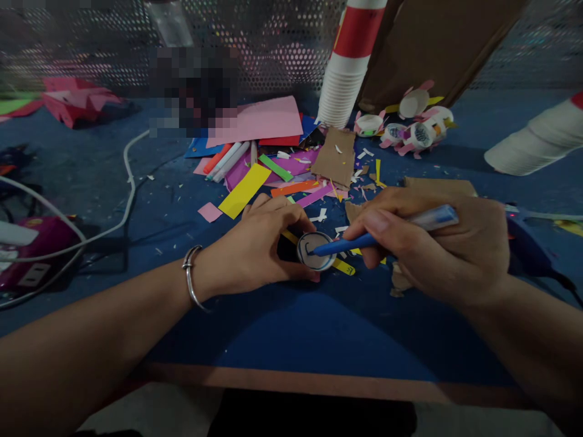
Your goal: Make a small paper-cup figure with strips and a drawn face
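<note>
A small white paper cup piece (322, 261) with a round face is pinched between the thumb and fingers of my left hand (255, 243). Blue lines are drawn on that face, and yellow paper strips (345, 267) stick out from its sides. My right hand (428, 243) is closed round a blue marker (350, 243), its tip touching or just over the cup's face. Loose paper scraps lie close beyond both hands, among them a yellow paper rectangle (245, 191).
Coloured paper, markers (230, 161) and a cardboard piece (336, 156) lie behind my hands. Tall cup stacks (345, 85) and finished-looking cup figures (423, 130) stand farther back. A white cable (130, 182) and purple power strip (39, 255) are at left, a blue tool (523, 243) at right.
</note>
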Demonstrator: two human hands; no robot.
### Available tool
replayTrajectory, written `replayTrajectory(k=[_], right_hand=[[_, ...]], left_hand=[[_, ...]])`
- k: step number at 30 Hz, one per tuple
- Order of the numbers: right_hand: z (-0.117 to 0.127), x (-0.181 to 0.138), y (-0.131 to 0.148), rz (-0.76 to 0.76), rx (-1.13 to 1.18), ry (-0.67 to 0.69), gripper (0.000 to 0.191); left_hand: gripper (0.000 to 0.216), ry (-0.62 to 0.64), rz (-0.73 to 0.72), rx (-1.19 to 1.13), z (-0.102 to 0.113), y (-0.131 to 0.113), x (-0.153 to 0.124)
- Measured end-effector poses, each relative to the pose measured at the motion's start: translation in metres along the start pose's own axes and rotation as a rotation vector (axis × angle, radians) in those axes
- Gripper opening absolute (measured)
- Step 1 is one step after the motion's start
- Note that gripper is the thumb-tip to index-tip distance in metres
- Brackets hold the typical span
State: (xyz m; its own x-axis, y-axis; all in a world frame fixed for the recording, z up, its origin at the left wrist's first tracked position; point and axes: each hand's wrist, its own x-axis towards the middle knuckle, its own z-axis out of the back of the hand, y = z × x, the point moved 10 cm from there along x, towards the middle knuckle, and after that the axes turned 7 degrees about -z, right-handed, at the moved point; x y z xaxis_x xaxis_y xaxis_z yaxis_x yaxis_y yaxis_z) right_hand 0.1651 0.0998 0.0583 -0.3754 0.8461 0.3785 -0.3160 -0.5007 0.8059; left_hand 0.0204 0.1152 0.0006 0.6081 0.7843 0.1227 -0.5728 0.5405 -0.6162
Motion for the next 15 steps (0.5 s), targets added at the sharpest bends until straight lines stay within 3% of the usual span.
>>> replayTrajectory(k=[15], right_hand=[[0.0076,0.0002,-0.0066,-0.052,0.044,-0.016,0.036]], left_hand=[[0.057,0.003,0.004,-0.010,-0.0024,0.0030,-0.0025]])
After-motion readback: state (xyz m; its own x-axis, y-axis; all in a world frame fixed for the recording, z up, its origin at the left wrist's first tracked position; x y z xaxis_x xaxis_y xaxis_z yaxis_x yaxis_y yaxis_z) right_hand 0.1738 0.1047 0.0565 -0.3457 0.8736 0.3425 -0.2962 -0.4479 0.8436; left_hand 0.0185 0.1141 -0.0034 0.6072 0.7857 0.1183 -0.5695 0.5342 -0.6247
